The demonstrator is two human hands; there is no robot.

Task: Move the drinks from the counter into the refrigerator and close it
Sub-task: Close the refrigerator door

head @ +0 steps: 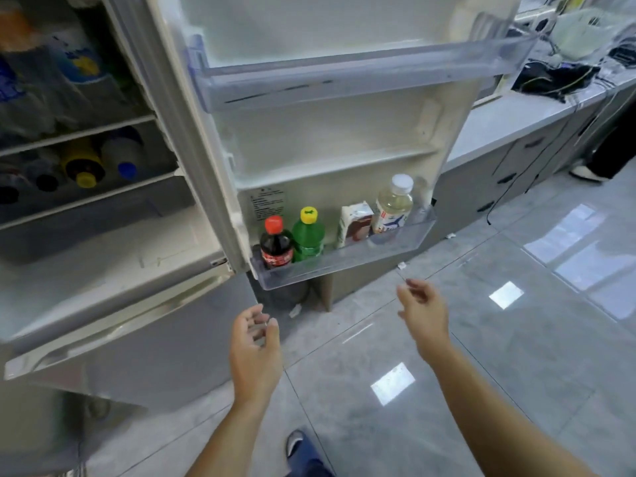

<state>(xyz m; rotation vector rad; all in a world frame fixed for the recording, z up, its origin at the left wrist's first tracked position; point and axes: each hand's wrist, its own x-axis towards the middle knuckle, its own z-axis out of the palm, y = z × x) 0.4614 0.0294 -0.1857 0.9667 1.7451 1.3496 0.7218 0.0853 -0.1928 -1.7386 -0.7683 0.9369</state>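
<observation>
The refrigerator door [330, 136] stands wide open. Its bottom door shelf [344, 261] holds a cola bottle [276, 244] with a red cap, a green bottle [308, 235] with a yellow cap, a small carton [355, 223] and a pale yellow drink bottle [394, 204] with a white cap. My left hand [254, 342] hangs below the shelf, fingers loosely curled, holding nothing. To its right, my right hand [421, 311] is also empty and relaxed, below the carton.
Inside the fridge body at left, shelves [79, 132] carry several bottles and bags. A grey counter [509, 122] runs to the right with dark clothes and cables at its far end. Another person's foot [586, 172] stands by the cabinets. The floor is glossy grey tile.
</observation>
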